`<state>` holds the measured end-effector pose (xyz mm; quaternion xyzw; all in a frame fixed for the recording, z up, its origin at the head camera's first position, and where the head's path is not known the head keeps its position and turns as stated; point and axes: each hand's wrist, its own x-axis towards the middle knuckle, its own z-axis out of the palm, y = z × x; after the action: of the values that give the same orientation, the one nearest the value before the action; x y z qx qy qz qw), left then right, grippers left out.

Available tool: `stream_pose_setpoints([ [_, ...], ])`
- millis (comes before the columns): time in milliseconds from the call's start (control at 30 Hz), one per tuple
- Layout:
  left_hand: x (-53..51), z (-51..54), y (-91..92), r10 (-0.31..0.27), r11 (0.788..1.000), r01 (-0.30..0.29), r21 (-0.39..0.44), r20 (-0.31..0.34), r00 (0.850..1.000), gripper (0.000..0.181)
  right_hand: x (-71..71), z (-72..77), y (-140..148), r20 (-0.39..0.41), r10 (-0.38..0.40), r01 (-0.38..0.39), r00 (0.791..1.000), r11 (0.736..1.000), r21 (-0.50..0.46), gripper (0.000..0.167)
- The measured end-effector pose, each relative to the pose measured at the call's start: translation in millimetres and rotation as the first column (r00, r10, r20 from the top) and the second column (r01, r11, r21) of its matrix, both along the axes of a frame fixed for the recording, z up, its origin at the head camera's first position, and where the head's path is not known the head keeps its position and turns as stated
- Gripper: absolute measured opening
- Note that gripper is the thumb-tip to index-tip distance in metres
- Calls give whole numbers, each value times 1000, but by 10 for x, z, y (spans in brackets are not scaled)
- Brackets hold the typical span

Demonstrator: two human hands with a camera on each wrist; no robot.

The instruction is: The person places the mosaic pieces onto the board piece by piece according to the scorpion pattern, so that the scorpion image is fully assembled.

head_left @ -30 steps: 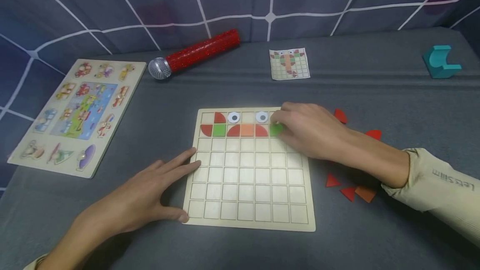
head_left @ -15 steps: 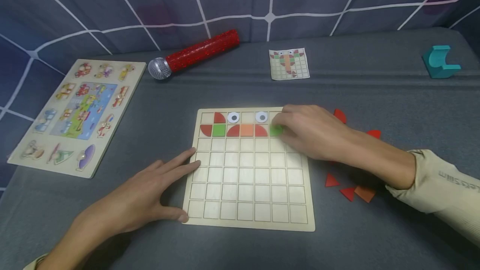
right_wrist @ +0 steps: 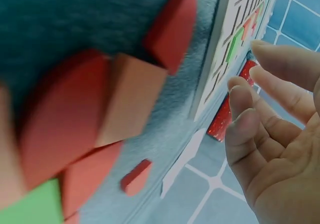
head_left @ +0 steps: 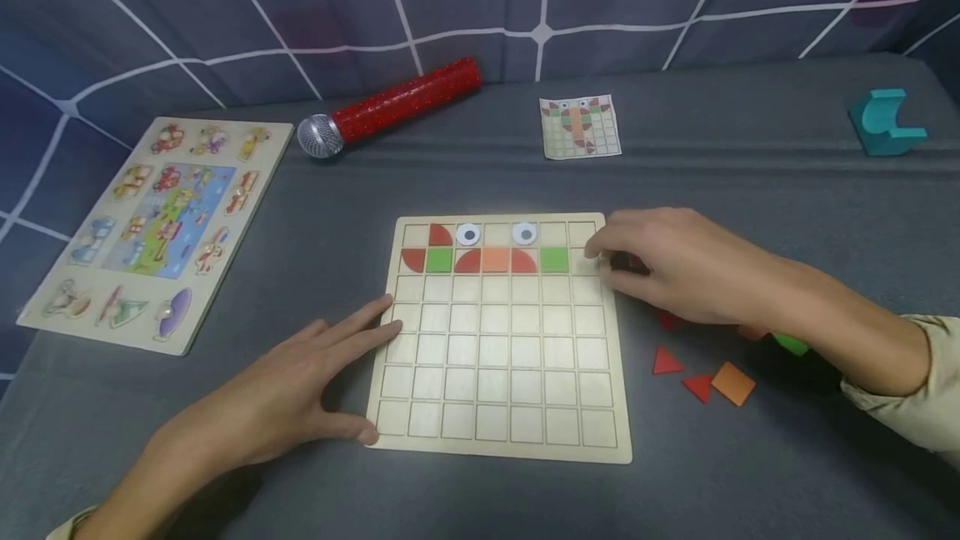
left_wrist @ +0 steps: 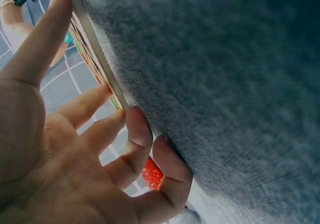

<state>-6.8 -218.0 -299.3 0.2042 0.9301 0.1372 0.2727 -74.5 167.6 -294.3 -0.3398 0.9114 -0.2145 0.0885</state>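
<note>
A wooden grid board point(head_left: 495, 348) lies in front of me. Its top two rows bear red quarter-round pieces point(head_left: 414, 260), two green squares point(head_left: 554, 259), a pale orange square point(head_left: 495, 259) and two white eye discs point(head_left: 468, 234). My left hand point(head_left: 277, 390) is spread at the board's left side, thumb and fingertips touching its edge. Over the upper right corner hovers my right hand point(head_left: 686, 265), thumb and fingers apart; in the right wrist view nothing shows between them. Beneath and beside that hand, loose red triangles point(head_left: 666, 360), an orange square point(head_left: 732, 383) and a green piece point(head_left: 791, 344) lie partly hidden.
Behind the board is a small pattern card point(head_left: 580, 127). A red glittery microphone point(head_left: 397, 107) lies at the back, with a picture peg puzzle point(head_left: 161, 232) on the left. At the far right stands a teal holder point(head_left: 887, 123). A gridded cloth hangs behind.
My right hand has let go of the green square, which lies in the second row, and has moved right to the board's edge. My left hand stays where it was.
</note>
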Motion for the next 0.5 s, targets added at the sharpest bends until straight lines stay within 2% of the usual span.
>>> stream_pose_setpoints([
  [367, 1, -1, 2, -4, 1000, 4, -2, 7, 1000, 105, 185, -155, 277, -24, -33, 33, 999, 999, 13, 32],
  [500, 0, -2, 3, -3, 1000, 4, -3, 7, 1000, 105, 239, -164, 381, 9, -52, 52, 999, 997, 54, 34],
])
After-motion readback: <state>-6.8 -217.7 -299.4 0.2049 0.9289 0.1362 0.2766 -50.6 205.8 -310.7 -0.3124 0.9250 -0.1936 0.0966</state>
